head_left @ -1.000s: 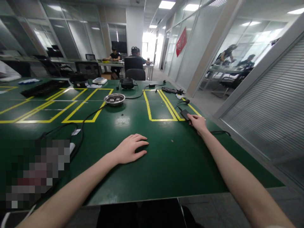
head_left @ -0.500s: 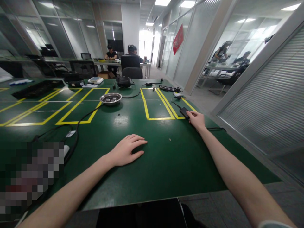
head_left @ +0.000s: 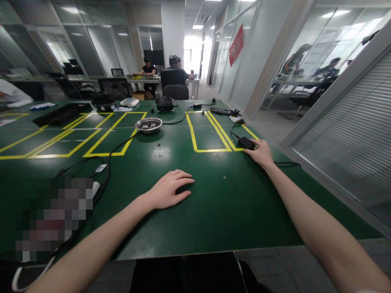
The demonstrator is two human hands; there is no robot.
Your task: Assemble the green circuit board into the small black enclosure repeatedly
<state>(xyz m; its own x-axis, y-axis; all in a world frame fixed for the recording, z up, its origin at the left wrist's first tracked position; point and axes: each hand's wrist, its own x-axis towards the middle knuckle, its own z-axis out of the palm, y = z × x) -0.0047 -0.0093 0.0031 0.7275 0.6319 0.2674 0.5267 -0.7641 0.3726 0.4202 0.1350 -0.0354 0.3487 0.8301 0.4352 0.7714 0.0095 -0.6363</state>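
Observation:
My left hand (head_left: 171, 189) rests palm down on the green table (head_left: 195, 224), its fingers stretched out and thumb apart, holding nothing. Farther off to the right, my right hand (head_left: 260, 152) grips the near end of a black power adapter (head_left: 246, 142) between thumb and fingers. The adapter lies at or just above the tabletop, by the corner of a yellow tape outline (head_left: 214, 151); whether it touches the table I cannot tell. From its far end a thin cable runs to a black plug (head_left: 240, 121). Another black cable (head_left: 287, 163) shows behind my right wrist.
A steel dish (head_left: 148, 125) with small metal parts stands mid-table, a black cable passing it. At the back are a folded black tripod-like stand (head_left: 225, 111), a black device (head_left: 165, 104) and a white scale-like box (head_left: 130, 102). A blurred-out patch (head_left: 58, 215) covers something at left. People sit farther back.
The adapter has turned flatter and more sideways in my right hand, and my grip has shifted around its near end. My left hand keeps its place; the whole view has swung slightly left.

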